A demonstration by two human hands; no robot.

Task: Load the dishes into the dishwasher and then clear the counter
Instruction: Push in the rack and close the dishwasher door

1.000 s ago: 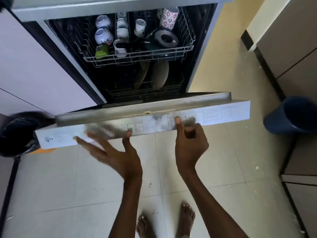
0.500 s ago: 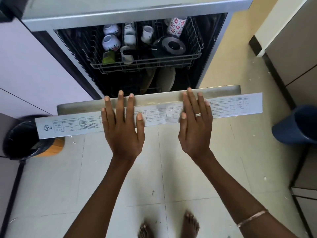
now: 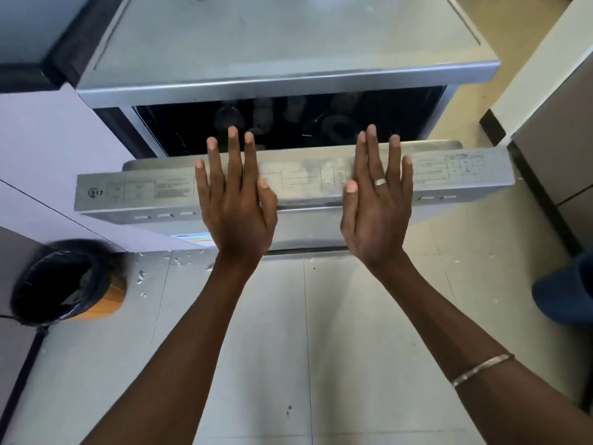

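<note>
Left hand (image 3: 236,200) and right hand (image 3: 377,203) both flat, fingers straight and spread, palms pressing outer face of grey steel dishwasher door (image 3: 465,175); door long axis runs left-right across both hands, equally near; dark gap beyond, dim dishes (image 3: 337,123) inside; top-edge label blurred, "13" legible at left; bench not seen

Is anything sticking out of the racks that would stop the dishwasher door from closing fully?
Nothing visible does. Left hand and right hand press flat on the dishwasher door; the dim dishes sit back inside the gap, none crossing the door's edge.
</note>
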